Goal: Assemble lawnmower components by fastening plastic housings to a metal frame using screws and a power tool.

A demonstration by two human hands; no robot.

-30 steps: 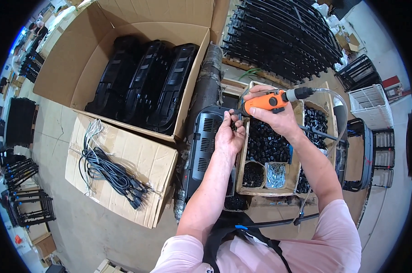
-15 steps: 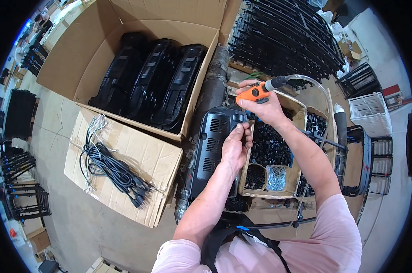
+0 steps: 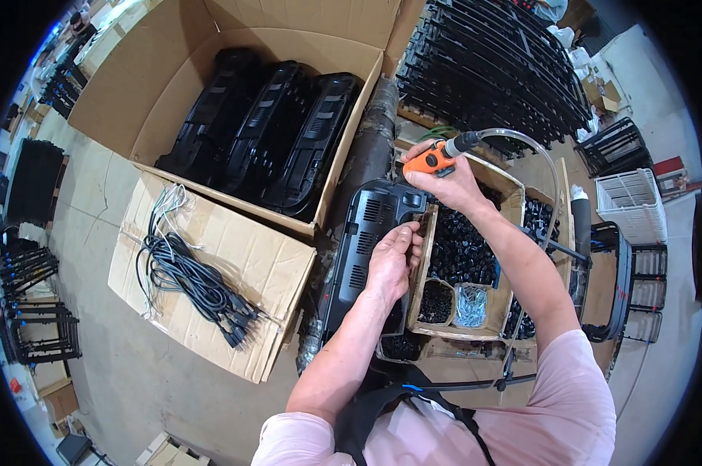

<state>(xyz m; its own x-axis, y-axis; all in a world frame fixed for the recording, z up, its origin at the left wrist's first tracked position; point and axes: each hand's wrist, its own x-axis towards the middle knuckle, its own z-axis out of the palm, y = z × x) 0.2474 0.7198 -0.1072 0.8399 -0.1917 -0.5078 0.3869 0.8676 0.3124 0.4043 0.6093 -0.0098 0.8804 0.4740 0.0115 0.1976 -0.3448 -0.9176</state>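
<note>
A long black plastic housing (image 3: 357,245) with slotted vents lies lengthwise in front of me on a wrapped dark beam. My left hand (image 3: 393,260) is closed at its right edge, fingers curled and thumb against the rim. Wrapped in my right hand (image 3: 458,186) is an orange air screwdriver (image 3: 431,161), held over the housing's far right corner. A clear hose (image 3: 539,144) runs from its dark rear fitting. The tool's tip is hidden, so contact with a screw cannot be seen. Whatever lies under my left fingertips is also hidden.
Right of the housing, a divided cardboard tray (image 3: 487,325) holds black parts and silver screws (image 3: 470,306). A large carton (image 3: 320,210) with black housings stands at the far left. Bundled black cables (image 3: 192,283) lie on flattened cardboard (image 3: 137,256). Black frames (image 3: 490,74) are stacked beyond.
My left hand has slid nearer along the housing's right edge, away from its far corner. My right hand keeps the screwdriver at nearly the same place. The whole view has shifted slightly.
</note>
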